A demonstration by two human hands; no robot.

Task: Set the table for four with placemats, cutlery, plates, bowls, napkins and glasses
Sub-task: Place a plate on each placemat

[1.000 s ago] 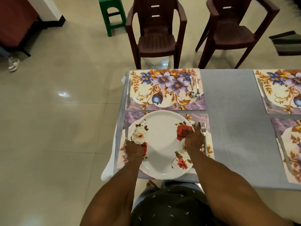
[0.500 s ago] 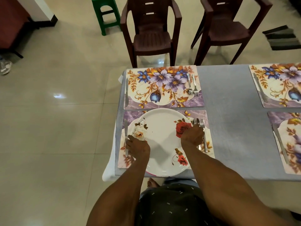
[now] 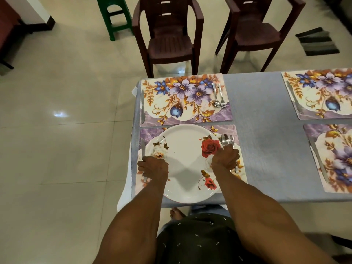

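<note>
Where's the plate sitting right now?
In the head view, the plate lies on the nearest placemat at the table's left end, between the knife on its left and the spoon and fork on its right.

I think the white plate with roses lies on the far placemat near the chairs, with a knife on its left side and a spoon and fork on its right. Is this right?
Not quite. The head view shows the plate on the near placemat, by the person. The knife lies left of it, the spoon and fork right. The far placemat has no plate.

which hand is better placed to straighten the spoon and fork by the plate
Right. The right hand already lies over the handles of the spoon and fork right of the plate; the left hand is across the plate, on the knife.
</note>
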